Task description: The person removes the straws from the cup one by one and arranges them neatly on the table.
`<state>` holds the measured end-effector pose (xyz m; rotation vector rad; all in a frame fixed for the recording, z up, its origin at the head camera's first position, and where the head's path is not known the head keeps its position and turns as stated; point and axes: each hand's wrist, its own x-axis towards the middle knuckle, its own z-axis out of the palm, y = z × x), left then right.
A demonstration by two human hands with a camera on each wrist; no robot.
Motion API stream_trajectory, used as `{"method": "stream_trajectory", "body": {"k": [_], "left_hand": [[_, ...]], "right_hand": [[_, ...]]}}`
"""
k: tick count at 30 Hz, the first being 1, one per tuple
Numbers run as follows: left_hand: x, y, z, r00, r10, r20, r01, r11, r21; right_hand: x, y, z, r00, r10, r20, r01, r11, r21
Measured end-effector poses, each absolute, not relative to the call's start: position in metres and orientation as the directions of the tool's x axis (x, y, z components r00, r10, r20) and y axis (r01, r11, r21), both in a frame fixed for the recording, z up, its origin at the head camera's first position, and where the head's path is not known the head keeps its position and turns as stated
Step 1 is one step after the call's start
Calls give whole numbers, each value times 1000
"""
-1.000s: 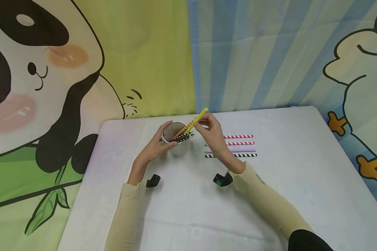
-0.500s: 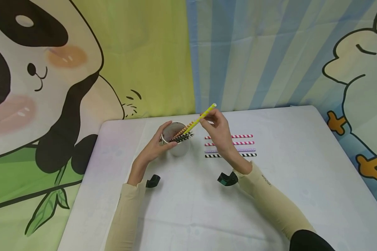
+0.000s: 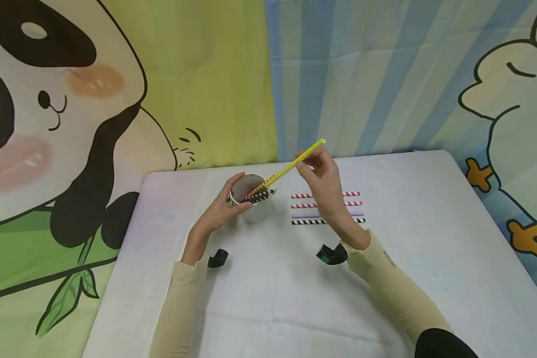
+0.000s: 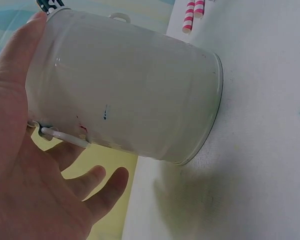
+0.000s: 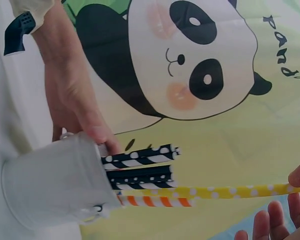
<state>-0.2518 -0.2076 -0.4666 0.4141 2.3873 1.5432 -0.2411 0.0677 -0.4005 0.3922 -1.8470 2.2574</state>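
My left hand (image 3: 221, 209) grips a small white metal pail (image 4: 130, 90) by its rim, thumb on one side and fingers round the other. The pail stands on the table, its mouth facing up. Between thumb and fingertips, my right hand (image 3: 324, 189) pinches a yellow straw with white dots (image 5: 215, 191). That straw slants up to the right, its lower end at the pail's mouth. Several black-and-white straws (image 5: 140, 175) and an orange-striped straw (image 5: 157, 201) stick out of the pail; their lower ends are hidden inside.
Right of the pail, two pink-striped straws (image 3: 303, 205), a purple straw (image 3: 302, 216) and a black-striped straw (image 3: 304, 223) lie side by side on the white table (image 3: 268, 298). A cartoon-printed curtain (image 3: 223, 79) hangs behind the table's back edge.
My right hand has moved right and slightly up, drawing the yellow straw outward so more of it shows beyond the pail. The left hand and pail have stayed in place.
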Motion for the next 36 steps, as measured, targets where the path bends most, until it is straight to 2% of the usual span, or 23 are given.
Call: {"method": "stream_trajectory", "body": {"k": [7,19,26,36], "left_hand": [[-255,-209,-476,-927,371,-63,91,383,919],[-254,-209,-472,-921,388,-41,111,361,926],[-266,-214,-497,-924,380,-32,117,362,925],[-268,-216,-503,-927,375,-16,132,365,922]], "right_hand": [[-233,74,-389,-935,18,355,-349,-232,-908],[-224,80,-381,-926,43,375,-375,-236,-897],[-220,85,-374,-909,66,412,-416,-230,-880],[-216,95,-371,-882,25,471,-465,-206,-861]]}}
